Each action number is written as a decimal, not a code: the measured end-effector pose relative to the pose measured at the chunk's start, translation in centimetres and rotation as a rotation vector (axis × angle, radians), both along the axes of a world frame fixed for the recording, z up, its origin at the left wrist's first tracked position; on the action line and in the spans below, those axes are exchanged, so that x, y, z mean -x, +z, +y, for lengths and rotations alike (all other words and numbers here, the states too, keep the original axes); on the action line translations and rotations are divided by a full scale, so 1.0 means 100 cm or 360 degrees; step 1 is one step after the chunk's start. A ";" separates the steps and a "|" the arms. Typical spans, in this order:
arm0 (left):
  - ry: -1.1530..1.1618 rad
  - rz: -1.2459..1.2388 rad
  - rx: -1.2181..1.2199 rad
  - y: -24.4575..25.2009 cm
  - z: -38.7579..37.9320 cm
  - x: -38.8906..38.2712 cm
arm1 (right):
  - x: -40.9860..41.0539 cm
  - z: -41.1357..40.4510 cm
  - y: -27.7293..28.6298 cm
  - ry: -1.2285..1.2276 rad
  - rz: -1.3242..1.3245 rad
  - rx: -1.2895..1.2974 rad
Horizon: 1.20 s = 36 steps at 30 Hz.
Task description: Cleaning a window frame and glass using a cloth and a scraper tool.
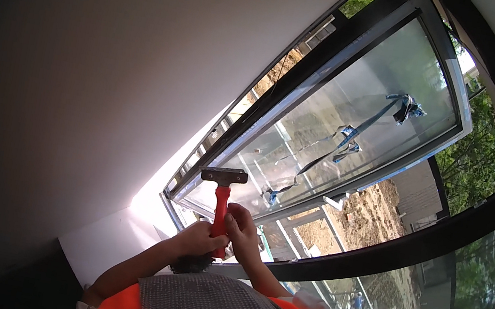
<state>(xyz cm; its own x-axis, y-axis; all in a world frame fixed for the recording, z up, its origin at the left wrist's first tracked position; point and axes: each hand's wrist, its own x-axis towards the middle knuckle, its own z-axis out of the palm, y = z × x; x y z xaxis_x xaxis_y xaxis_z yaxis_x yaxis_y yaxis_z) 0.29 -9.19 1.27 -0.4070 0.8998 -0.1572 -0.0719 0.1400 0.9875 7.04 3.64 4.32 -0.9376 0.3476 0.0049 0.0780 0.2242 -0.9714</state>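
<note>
A scraper with a red handle and a wide dark metal head stands upright before me, its head away from my body. My left hand is closed around the lower handle. On the other side, my right hand touches the handle with its thumb and fingers. Beyond the scraper is an opened window sash with a dark frame. Crumpled strips of blue and silvery film cling to its glass. A dark bristly thing lies below my left hand, partly hidden.
A pale wall runs along the left. The dark window frame crosses the right side, with a lower glass pane beneath it. Outdoors are trees, bare soil and a building. A small figure in blue is outside, seen through the lower pane.
</note>
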 end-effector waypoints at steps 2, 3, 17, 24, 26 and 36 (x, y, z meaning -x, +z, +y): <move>-0.0115 0.0204 0.0056 -0.007 -0.002 0.003 | 0.016 -0.006 0.019 0.0246 -0.0298 0.0416; -0.0136 0.0187 0.0033 -0.003 0.001 0.001 | 0.021 0.001 0.018 0.0262 -0.0409 0.0463; -0.0198 0.0226 0.0282 -0.032 -0.046 0.001 | 0.227 0.125 0.286 0.0086 -0.0250 -0.0855; -0.0062 0.0603 0.0117 -0.045 -0.060 0.001 | 0.253 0.100 0.325 0.0007 -0.0370 -0.1075; -0.0028 0.0578 0.0120 -0.058 -0.063 0.001 | 0.257 0.094 0.329 0.0002 -0.0400 -0.1110; 0.0070 0.0253 0.0142 -0.035 -0.064 0.010 | 0.264 0.089 0.343 0.0063 -0.0593 -0.1037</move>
<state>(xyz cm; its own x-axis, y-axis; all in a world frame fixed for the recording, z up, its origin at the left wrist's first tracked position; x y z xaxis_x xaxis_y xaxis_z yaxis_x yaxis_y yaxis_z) -0.69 -15.63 -2.25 -0.4717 0.8660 -0.1661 0.0758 0.2275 0.9708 -19.36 12.53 38.58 -0.9292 0.3487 -0.1223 0.3557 0.7544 -0.5517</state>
